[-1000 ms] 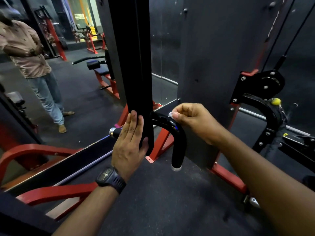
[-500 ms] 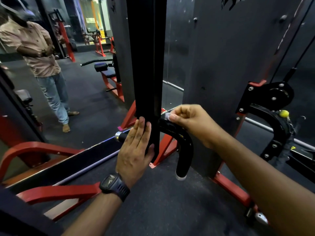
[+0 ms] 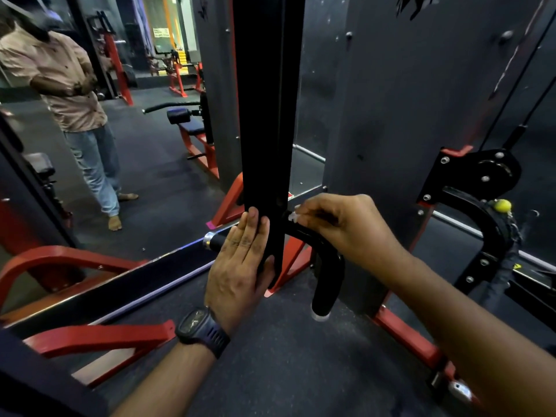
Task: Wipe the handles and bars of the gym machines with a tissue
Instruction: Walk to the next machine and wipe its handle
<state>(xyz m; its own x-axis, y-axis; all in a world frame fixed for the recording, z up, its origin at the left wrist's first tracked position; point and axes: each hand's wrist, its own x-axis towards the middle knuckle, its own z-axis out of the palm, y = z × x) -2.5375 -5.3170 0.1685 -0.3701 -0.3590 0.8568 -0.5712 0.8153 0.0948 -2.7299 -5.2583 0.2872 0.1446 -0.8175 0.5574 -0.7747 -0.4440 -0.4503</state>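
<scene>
White tissue, pinched in right hand, wipes handle bend; left hand flat on upright. Next, likely sweep toward five o'clock.

Bystander and surroundings, gym floor area.
A person in a pale short-sleeved shirt and light blue jeans stands at the left, arms held across the chest, feet on the dark speckled floor. A small pink tape mark lies on the floor at centre. A yellow ball sits at the right. A dark grey wall panel studded with bolt heads rises behind. A lit opening with a white sign shows far back.
</scene>
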